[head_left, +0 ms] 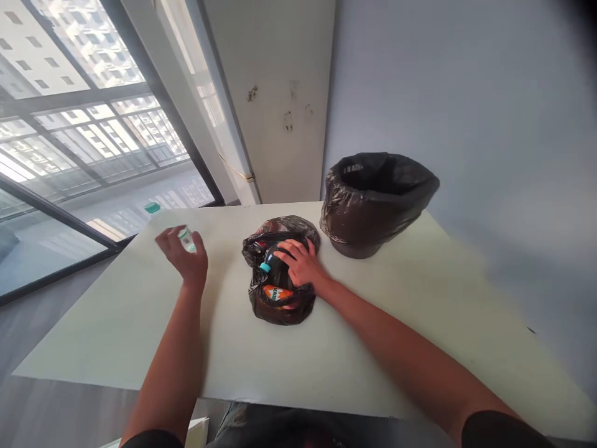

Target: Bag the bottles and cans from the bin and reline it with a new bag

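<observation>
Looked down in the head view on a pale counter set against a grey wall, with a tall window at the left. Held a clear plastic bottle with a green cap in the left hand, fingers closed narrow round its lower body, cap tilted away and to the left. Had it at the counter's far left edge; could not tell whether its base touched the surface. Laid the right hand on top of a black bag lying near the middle of the counter, fingers spread wide over the bag's upper right side, resting there rather than closed on anything. Saw a blue cap just beside the fingertips in the bag's open mouth, and an orange label nearer, below the hand. Noted a bin lined with black plastic, upright and just beyond the bag to the right, close to it. Left bottle and bag well apart, one to each hand.
</observation>
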A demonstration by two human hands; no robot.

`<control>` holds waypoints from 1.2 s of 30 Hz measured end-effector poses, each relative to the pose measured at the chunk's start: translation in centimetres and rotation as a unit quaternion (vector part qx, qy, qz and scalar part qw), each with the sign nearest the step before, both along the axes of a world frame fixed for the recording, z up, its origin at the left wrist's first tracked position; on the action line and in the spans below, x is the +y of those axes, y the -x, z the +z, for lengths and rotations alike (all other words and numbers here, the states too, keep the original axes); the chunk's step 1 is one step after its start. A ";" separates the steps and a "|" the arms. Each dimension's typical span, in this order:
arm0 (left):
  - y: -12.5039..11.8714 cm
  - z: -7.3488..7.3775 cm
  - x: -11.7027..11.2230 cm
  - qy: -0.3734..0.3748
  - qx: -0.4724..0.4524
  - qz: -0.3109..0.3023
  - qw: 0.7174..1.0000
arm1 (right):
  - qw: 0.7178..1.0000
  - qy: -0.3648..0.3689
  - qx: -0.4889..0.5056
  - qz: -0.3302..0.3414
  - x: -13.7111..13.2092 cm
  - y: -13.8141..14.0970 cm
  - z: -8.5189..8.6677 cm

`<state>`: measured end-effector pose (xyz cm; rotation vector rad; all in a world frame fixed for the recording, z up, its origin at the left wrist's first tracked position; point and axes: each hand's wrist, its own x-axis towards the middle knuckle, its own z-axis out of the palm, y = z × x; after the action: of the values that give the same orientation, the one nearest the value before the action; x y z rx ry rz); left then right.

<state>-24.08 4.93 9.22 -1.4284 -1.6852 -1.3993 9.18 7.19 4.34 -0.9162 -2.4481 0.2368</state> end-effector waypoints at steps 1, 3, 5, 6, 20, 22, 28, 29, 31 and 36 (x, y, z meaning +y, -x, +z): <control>-1.7 0.4 -0.2 0.038 0.024 -0.073 0.996 | 1.000 0.001 0.009 0.001 0.0 0.0 0.0; -5.4 0.7 -0.5 0.155 0.048 -0.205 0.965 | 1.000 0.009 0.027 -0.008 0.2 0.0 -0.2; -8.7 0.4 -0.5 0.281 0.041 -0.255 0.924 | 0.999 0.019 0.036 -0.021 0.4 0.0 -0.3; -10.1 0.1 -0.4 0.326 0.036 -0.249 0.911 | 0.999 0.021 0.037 -0.023 0.4 0.0 -0.3; -12.7 0.0 -0.3 0.235 0.084 -0.165 0.954 | 0.997 0.009 0.019 -0.070 0.6 -0.7 1.2; -12.9 0.5 -0.8 0.177 0.072 -0.178 0.965 | 0.995 0.008 0.036 -0.097 0.7 -0.8 1.4; -11.9 0.5 -1.9 0.015 -0.007 -0.229 0.973 | 0.984 0.023 0.119 -0.133 1.3 -1.1 0.7; -11.8 0.3 -1.9 0.008 -0.022 -0.242 0.970 | 0.983 0.018 0.127 -0.132 1.4 -1.1 0.5; -12.1 -0.3 -1.9 0.040 -0.037 -0.266 0.962 | 0.983 0.005 0.133 -0.128 1.3 -1.1 0.3; -13.7 -1.6 -2.0 0.156 -0.045 -0.303 0.939 | 0.988 0.000 0.118 -0.099 1.0 -1.0 0.1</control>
<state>-10.39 2.90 7.64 -2.2344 -1.6481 -1.5649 10.14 8.21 4.45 -1.0591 -2.1250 0.2587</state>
